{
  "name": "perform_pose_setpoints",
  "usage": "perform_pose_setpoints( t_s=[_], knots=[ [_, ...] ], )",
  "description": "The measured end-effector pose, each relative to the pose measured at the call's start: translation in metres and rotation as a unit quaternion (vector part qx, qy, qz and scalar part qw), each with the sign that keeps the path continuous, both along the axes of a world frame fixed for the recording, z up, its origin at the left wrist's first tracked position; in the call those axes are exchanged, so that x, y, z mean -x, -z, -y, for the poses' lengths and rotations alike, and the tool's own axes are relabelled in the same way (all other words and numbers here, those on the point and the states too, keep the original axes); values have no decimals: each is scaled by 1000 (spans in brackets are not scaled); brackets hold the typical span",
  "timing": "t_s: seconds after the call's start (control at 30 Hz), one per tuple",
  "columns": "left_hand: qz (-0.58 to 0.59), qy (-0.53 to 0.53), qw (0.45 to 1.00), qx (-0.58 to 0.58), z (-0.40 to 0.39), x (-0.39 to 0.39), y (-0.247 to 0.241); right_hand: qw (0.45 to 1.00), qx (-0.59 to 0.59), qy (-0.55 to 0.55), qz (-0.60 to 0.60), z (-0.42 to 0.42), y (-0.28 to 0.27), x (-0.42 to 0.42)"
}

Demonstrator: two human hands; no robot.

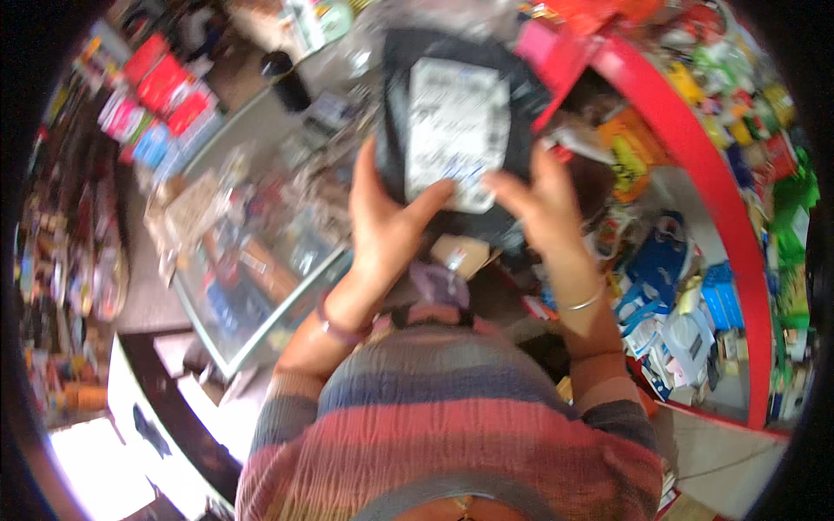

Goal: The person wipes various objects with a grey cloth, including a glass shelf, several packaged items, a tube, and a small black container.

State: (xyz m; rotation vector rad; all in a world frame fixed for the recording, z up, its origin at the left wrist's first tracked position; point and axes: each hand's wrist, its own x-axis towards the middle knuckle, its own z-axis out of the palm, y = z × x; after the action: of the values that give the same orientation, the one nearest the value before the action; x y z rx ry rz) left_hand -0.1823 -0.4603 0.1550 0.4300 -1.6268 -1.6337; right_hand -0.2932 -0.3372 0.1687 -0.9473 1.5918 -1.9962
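Note:
A black plastic mailing parcel (394,98) is held up in front of me, its face towards the camera. A white printed label (456,130) with handwriting on it covers much of that face. My left hand (391,215) grips the parcel's lower left side, with the thumb on the label's lower part. On the lower right side my right hand (544,202) holds it too, its thumb touching the label's edge. The fingers behind the parcel are hidden. Below it lies a small brown cardboard piece (461,255), partly covered by the parcel.
A glass display counter (260,338) with plastic-wrapped goods stands at the left, a black cylindrical container (287,81) at its far side. A red-edged shelf (730,215) curves along the right, with blue boxes (722,296) and papers inside. Packed shelves line the far left.

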Motion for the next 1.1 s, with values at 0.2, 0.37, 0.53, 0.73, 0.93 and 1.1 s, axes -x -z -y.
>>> perform_pose_setpoints(
  t_s=[0.2,0.37,0.53,0.73,0.93,1.1],
  knots=[
    [-48,40,997,-37,8,-2,15,993,-14,37,-115,-25,3,17],
    [-25,95,993,-63,-1,1,9,967,39,214,-129,-84,-56,29],
    [17,152,987,-42,-5,5,23,804,186,484,-290,-151,-156,91],
    [30,185,982,-30,-24,14,23,582,15,680,-446,-151,-262,194],
    [64,157,985,-38,-22,12,24,520,-79,693,-493,-85,-311,254],
    [79,110,990,-28,-13,6,34,543,-148,691,-453,-55,-316,288]
  ],
)
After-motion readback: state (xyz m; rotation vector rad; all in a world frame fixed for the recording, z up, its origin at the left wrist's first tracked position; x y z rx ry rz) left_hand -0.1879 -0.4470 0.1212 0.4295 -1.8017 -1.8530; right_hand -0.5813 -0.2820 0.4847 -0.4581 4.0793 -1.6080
